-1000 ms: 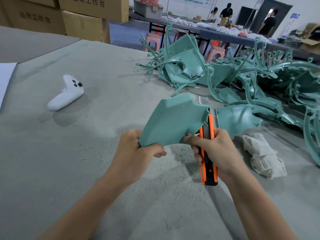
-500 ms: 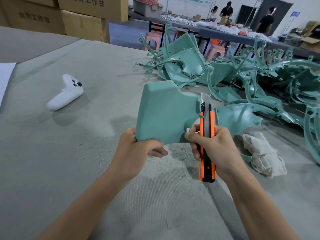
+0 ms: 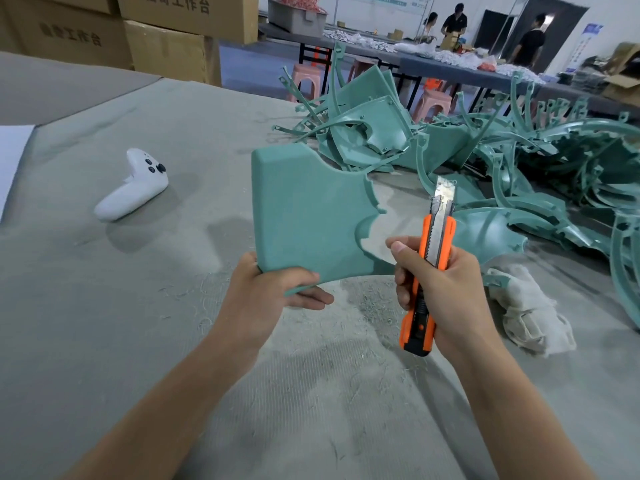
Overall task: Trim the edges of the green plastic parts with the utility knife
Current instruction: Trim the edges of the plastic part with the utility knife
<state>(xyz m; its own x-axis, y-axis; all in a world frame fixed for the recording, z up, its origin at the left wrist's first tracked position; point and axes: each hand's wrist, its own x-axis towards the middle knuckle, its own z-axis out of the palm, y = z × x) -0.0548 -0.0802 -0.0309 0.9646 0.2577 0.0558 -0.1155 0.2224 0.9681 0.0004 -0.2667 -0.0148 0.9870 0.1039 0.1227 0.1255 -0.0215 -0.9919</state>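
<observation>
Head: left hand (image 3: pixel 266 292) grips green part (image 3: pixel 308 216) bottom edge.

bright even light, soft shadows, wide-angle edge bend, bg soft

The thumb of the left hand (image 3: pixel 266 296) covers the near corner of the green part (image 3: pixel 304 216), and its fingers lie mostly behind the panel. The right hand (image 3: pixel 446 292) wraps the utility knife (image 3: pixel 434 244), hiding the middle of its handle and part of the white cloth (image 3: pixel 530 313). Both forearms run off the bottom edge. Toward the far right corner of the worktop (image 3: pixel 104 306), the pile of green parts (image 3: pixel 519 161) is cut by the right edge, its pieces overlapping. A white sheet (image 3: pixel 10 161) at the worktop's left edge is cut off. The cardboard boxes (image 3: pixel 166 46) run off the top, their print blurred. The people (image 3: pixel 453 20) beyond are too small to make out.
</observation>
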